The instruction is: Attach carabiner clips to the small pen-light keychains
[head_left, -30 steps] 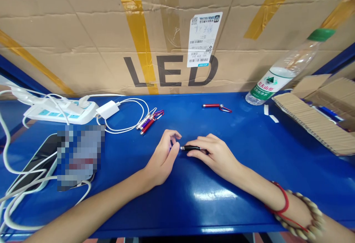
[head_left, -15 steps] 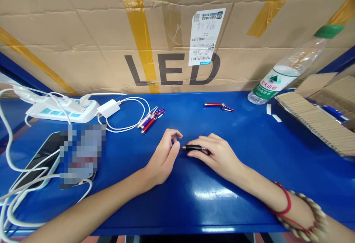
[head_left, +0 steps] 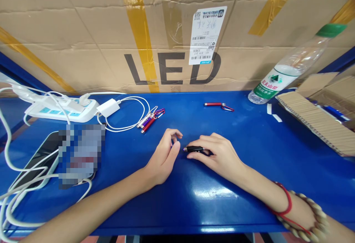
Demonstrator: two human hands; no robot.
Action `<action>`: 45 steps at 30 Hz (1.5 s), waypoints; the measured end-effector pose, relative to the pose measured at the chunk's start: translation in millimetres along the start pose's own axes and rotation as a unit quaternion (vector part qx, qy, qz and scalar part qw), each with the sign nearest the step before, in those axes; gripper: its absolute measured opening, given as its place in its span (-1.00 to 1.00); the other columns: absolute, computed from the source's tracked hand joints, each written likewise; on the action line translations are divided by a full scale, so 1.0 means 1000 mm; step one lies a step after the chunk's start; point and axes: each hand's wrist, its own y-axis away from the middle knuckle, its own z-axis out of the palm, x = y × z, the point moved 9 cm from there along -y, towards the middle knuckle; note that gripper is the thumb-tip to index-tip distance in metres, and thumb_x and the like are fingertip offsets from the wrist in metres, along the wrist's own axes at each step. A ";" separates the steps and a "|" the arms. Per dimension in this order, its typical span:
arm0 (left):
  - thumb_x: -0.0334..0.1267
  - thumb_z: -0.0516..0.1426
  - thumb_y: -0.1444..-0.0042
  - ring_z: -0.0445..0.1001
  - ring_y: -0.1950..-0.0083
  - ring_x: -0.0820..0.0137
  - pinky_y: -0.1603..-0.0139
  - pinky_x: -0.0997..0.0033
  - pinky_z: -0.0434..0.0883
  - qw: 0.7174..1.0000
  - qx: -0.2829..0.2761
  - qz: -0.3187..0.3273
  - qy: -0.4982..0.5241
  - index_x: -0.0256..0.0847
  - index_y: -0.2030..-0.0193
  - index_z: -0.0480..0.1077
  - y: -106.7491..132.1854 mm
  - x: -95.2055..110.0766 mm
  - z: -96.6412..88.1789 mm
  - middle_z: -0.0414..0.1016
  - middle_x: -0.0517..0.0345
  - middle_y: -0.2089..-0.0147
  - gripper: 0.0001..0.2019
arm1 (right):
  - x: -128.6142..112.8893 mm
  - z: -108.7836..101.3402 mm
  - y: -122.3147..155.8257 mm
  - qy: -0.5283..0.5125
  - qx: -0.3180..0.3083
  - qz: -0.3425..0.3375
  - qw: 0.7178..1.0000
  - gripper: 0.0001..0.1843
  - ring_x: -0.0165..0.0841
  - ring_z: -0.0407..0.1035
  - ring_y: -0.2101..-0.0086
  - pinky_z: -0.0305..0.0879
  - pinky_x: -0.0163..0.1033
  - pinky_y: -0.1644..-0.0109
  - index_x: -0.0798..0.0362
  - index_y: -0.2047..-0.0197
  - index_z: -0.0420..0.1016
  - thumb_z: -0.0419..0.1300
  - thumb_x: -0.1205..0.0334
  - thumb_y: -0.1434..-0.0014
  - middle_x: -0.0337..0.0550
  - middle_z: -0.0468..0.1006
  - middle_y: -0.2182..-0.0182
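Between the thumb and fingers of my right hand (head_left: 217,152) is a small black penlight (head_left: 195,149), lying nearly level just above the blue table. Its front end points left and shows a purple glow; its rear end is hidden by my fingers. My left hand (head_left: 165,156) rests on its edge just left of that tip, fingers loosely curled and thumb apart, with nothing in it. Beyond the left hand lie several small penlights (head_left: 149,121) in silver, purple and red with carabiner clips. A single red penlight (head_left: 213,104) with a red clip lies farther back, right of centre.
A big cardboard box (head_left: 97,32) lettered LED stands behind the blue table (head_left: 235,209). At left are a white power strip (head_left: 63,113), a charger (head_left: 108,107), cables and phones (head_left: 36,161). A water bottle (head_left: 277,82) and an open carton (head_left: 318,121) stand at right.
A purple glow now shows at the black penlight's tip, which looked dull before. The penlight has shifted very slightly in my right hand; my left hand is still.
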 end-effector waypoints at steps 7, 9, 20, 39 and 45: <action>-0.16 -0.22 -0.24 0.21 0.19 0.36 0.09 0.29 0.20 1.000 0.003 0.004 0.001 -0.23 0.08 0.12 0.000 0.001 0.000 0.20 0.04 0.19 -0.75 | -0.002 0.002 0.001 0.028 -0.004 -0.010 1.000 -0.69 -0.51 0.30 0.49 0.04 -0.34 0.34 -0.03 0.25 0.50 0.02 0.00 -0.17 -0.26 0.48 0.48; -0.16 -0.21 -0.24 0.21 0.18 0.37 0.09 0.29 0.20 1.000 0.002 0.004 -0.001 -0.22 0.08 0.12 0.000 0.001 0.000 0.20 0.04 0.18 -0.75 | -0.002 0.003 0.001 0.030 -0.007 -0.010 0.999 -0.70 -0.51 0.30 0.49 0.04 -0.33 0.34 -0.03 0.25 0.50 0.03 0.01 -0.17 -0.26 0.48 0.47; -0.16 -0.21 -0.23 0.21 0.19 0.36 0.09 0.29 0.21 1.000 0.001 0.007 0.000 -0.22 0.08 0.12 0.000 0.000 0.001 0.20 0.04 0.17 -0.75 | 0.001 0.002 0.001 0.030 -0.011 0.001 0.999 -0.71 -0.53 0.29 0.50 0.08 -0.34 0.32 -0.05 0.15 0.46 0.00 0.04 -0.20 -0.28 0.48 0.44; 0.01 -0.31 -0.21 0.18 0.23 0.39 0.17 0.32 0.19 0.998 0.017 0.029 0.045 -0.21 0.06 0.09 0.000 -0.007 0.000 0.20 0.04 0.17 -0.60 | -0.001 0.005 0.001 0.017 -0.018 0.011 1.000 -0.74 -0.54 0.25 0.54 0.01 -0.33 0.35 -0.05 0.29 0.49 0.06 0.02 -0.16 -0.31 0.48 0.48; -0.02 -0.30 -0.22 0.20 0.21 0.39 0.15 0.33 0.20 0.999 0.017 0.009 0.031 -0.22 0.07 0.10 0.000 -0.009 0.000 0.21 0.05 0.17 -0.63 | -0.002 0.008 0.002 0.025 -0.025 0.000 0.999 -0.75 -0.56 0.28 0.55 0.00 -0.33 0.36 -0.07 0.28 0.51 0.07 0.02 -0.15 -0.33 0.48 0.50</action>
